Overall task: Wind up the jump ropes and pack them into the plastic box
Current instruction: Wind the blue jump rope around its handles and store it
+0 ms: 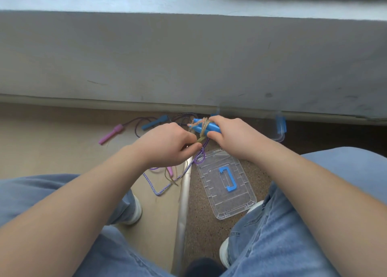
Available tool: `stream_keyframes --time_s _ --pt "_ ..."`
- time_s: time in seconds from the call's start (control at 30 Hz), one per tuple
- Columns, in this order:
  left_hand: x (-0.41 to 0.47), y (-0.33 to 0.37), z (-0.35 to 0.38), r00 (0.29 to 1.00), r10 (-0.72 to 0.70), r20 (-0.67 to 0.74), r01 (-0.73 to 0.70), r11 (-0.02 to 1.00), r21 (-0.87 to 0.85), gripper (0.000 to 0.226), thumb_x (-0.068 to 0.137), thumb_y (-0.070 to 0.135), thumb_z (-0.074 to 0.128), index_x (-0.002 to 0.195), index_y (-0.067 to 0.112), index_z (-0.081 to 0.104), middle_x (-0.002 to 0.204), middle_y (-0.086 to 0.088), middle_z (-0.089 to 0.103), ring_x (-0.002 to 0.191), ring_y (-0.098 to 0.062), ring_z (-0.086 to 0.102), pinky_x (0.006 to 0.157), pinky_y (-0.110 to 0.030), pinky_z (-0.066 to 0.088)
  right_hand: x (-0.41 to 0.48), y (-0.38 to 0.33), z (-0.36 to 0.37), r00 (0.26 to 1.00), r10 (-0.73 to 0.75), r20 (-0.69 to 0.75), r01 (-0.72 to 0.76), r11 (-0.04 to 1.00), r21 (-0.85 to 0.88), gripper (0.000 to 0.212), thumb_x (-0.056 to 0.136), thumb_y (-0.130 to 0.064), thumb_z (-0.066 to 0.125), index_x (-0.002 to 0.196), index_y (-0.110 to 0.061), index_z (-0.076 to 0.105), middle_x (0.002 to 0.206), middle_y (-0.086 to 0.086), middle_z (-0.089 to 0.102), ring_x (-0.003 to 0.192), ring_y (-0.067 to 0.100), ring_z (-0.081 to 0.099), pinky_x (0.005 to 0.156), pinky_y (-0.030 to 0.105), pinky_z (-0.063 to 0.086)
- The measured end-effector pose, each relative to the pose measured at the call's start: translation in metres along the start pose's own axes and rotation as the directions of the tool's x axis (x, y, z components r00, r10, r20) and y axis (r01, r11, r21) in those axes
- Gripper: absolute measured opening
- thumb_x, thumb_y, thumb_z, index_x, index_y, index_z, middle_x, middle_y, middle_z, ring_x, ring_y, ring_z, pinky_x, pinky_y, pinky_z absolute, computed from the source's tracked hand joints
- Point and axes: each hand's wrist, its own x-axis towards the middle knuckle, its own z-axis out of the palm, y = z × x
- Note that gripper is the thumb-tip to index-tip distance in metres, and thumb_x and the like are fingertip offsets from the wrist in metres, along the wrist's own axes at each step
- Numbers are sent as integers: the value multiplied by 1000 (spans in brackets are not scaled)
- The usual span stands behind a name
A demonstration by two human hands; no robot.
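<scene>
My right hand grips a pair of blue jump-rope handles held side by side, with tan rope wound around them. My left hand pinches the loose tan rope end just below the handles. On the floor to the left lie a pink handle and a darker blue handle, joined to purple and striped ropes that trail toward my legs. The clear plastic box with blue latches sits by the wall behind my right hand, mostly hidden. Its clear lid with a blue carry handle lies flat near my right knee.
A grey wall base runs across just behind the ropes. A metal floor strip divides the tan floor from the speckled brown floor. My knees in blue jeans and white shoes frame the near side.
</scene>
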Motion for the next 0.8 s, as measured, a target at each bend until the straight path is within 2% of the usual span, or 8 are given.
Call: stream_keyframes --time_s 0.1,0.17,0.3,0.4,0.47,0.6,0.67,0.8 --pt "3 -4 -15 995 67 -80 -65 998 28 42 94 56 38 65 27 46 54 3 47 52 -20 47 50 -34 41 -6 -1 -1 980 -140 141 144 989 -19 32 103 -34 50 134 -28 49 93 2 65 70 12 56 62 31 43" --pt "5 -7 -21 986 47 -161 -54 998 -38 45 90 61 44 67 25 59 56 6 47 55 -17 49 50 -32 40 -12 -6 -3 948 -237 212 235 971 31 31 103 -34 50 134 -32 49 78 -11 56 63 0 52 57 18 37" --pt "4 -14 -19 964 -152 -217 74 941 -329 47 79 62 62 60 19 63 54 4 54 53 -12 48 51 -27 38 -16 -17 0 902 -373 218 348 926 147 31 103 -36 51 134 -30 50 82 -12 58 70 2 54 62 21 38" --pt "5 -16 -17 934 -356 -41 269 772 -576 48 83 52 71 52 18 55 47 6 42 47 -8 34 49 -24 31 -16 -18 1 903 -368 223 323 922 214 28 103 -35 52 129 -27 54 81 -12 56 70 4 54 62 20 38" --pt "4 -18 -17 910 -386 148 379 638 -671 49 87 54 65 55 17 60 52 5 44 49 -10 36 52 -27 34 -18 -19 0 901 -381 209 323 909 264 29 102 -34 53 131 -27 53 86 -8 60 76 10 58 66 27 43" --pt "-1 -21 -9 855 -444 269 462 415 -784 48 90 58 58 74 14 69 67 -7 54 58 -15 45 58 -30 39 -19 -18 2 928 -351 122 278 873 400 69 102 -33 54 159 -35 14 99 -2 65 86 19 64 82 34 53" --pt "-2 -16 -2 847 -479 232 457 431 -778 31 88 44 56 67 22 63 62 -4 44 54 -13 34 53 -28 28 -18 -16 1 957 -289 35 235 838 492 73 102 -32 54 158 -42 9 105 1 66 89 26 65 89 45 54" --pt "3 -2 6 855 -495 154 445 547 -709 43 99 35 41 63 23 61 50 11 45 46 -10 36 52 -30 30 -12 -8 -1 973 -185 -141 230 849 476 46 101 -27 55 142 -42 42 102 -4 67 82 18 65 81 40 55"
